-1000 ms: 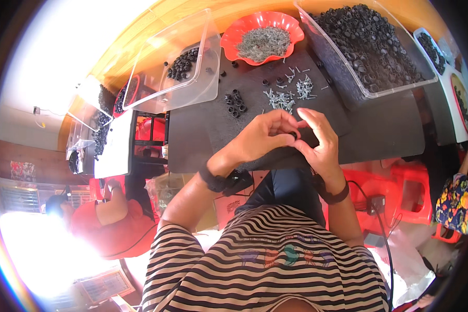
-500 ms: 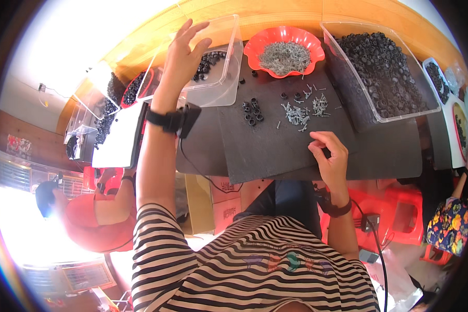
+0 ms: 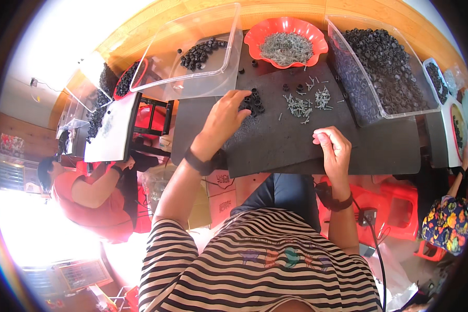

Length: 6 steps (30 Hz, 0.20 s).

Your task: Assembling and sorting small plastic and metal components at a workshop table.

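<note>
My left hand (image 3: 224,120) is over the black mat (image 3: 275,151), fingers stretched forward and thumb apart, with nothing seen in it. Its fingertips are beside a small cluster of black ring-like plastic parts (image 3: 256,103), partly hidden by the hand. My right hand (image 3: 335,146) is held above the mat's near right part, thumb and fingers pressed together. Whatever is between them, if anything, is hidden. Two loose piles of small silver screws (image 3: 299,106) lie on the mat beyond my right hand, with a couple of black parts (image 3: 299,88) close by.
At the back, a red scalloped bowl (image 3: 252,44) holds many screws. A clear bin (image 3: 213,78) with some black parts stands back left; another clear bin (image 3: 379,104), heaped with black rings, stands right. A person in a red shirt (image 3: 96,200) sits at left; a patterned sleeve (image 3: 444,223) shows at right.
My left hand has come back from above the left clear bin, down to the black parts on the mat. My right hand stays in nearly the same place, its fingers closed.
</note>
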Tool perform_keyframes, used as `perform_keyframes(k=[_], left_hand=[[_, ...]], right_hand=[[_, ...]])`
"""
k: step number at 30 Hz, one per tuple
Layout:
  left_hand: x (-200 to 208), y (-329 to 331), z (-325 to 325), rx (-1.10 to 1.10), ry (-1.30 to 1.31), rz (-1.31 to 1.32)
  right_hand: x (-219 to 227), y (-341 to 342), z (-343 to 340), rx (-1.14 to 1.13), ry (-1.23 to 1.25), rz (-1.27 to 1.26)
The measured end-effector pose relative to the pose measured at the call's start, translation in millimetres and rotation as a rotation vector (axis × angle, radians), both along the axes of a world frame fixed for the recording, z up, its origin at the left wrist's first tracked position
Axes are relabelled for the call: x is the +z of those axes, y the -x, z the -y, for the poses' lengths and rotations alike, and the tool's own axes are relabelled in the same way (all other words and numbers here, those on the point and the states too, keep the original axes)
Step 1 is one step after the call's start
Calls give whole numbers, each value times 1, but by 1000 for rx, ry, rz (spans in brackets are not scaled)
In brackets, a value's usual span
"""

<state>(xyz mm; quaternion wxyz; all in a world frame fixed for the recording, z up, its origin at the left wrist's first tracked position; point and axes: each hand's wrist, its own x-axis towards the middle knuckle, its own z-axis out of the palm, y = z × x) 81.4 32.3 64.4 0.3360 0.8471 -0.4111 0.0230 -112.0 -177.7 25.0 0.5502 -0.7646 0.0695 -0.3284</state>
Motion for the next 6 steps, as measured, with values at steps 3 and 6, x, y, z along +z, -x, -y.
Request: perform_keyframes(k=[3, 6], left_hand=[[-11, -4, 5, -54, -14, 39], [-14, -4, 6, -178, 19, -19]], right_hand=[[0, 1, -1, -22, 98, -24], [3, 2, -4, -31, 142, -42]])
